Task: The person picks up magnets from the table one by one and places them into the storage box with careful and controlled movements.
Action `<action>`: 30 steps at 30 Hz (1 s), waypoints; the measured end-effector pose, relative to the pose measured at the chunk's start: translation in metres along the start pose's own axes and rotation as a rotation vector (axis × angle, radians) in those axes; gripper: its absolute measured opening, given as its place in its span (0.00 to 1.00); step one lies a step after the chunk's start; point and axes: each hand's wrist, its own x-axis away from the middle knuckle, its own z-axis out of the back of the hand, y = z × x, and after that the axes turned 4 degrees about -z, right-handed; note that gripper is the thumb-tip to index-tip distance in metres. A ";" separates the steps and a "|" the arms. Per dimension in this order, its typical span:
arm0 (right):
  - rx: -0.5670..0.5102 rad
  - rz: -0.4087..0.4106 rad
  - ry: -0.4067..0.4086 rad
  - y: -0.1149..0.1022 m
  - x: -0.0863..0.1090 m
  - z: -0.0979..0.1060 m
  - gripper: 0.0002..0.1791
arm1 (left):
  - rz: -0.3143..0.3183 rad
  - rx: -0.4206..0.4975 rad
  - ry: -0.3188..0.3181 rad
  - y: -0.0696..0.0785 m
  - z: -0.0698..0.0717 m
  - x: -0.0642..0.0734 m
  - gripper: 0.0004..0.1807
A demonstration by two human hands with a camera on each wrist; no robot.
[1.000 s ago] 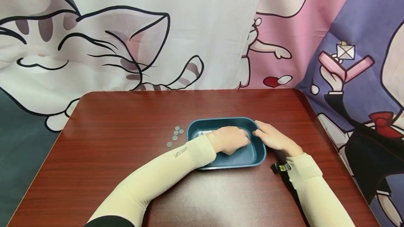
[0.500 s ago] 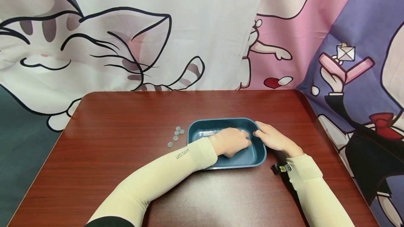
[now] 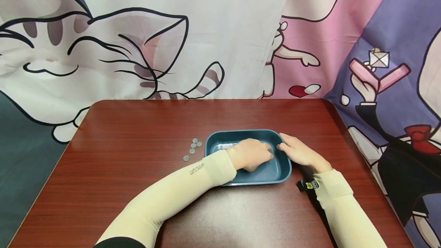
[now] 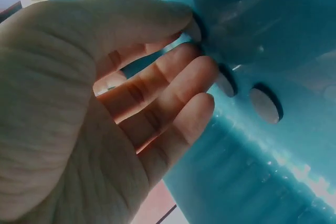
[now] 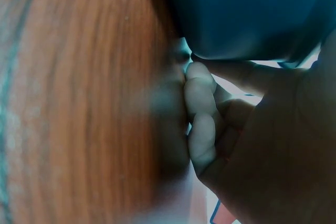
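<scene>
A blue-green rectangular tray [image 3: 256,178] sits on the table. My left hand [image 3: 249,154] reaches down into it, fingers bent. In the left wrist view, the thumb and index finger pinch a small flat grey disc, coin-like [image 4: 196,29], at the tray's floor. Two more grey discs lie near the fingertips, one by the middle fingers [image 4: 226,83] and one farther right [image 4: 266,104]. At the tray's right end my right hand [image 3: 300,150] grips the rim, thumb at the edge and fingers outside; the right wrist view shows those fingers curled below the tray wall [image 5: 247,19].
Several similar grey discs [image 3: 193,146] lie on the brown wooden table [image 3: 138,137], just left of the tray. A black strap with a small device [image 3: 307,185] is at the right wrist. A cartoon-printed curtain [image 3: 237,30] hangs behind the table.
Both hands keep nearly the same places at the tray; the left hand's fingers shift only slightly. The whole view drifts a few pixels.
</scene>
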 end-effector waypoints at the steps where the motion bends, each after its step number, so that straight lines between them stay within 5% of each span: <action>1: 0.000 0.002 0.000 0.000 0.000 0.000 0.15 | 0.000 0.003 0.000 0.000 0.001 0.001 0.22; 14: -0.001 0.012 -0.005 0.002 -0.001 0.000 0.12 | -0.001 0.049 0.021 -0.003 0.014 0.020 0.26; 30: 0.014 -0.018 0.004 -0.002 -0.001 -0.001 0.14 | 0.086 0.224 0.249 -0.028 0.023 0.080 0.35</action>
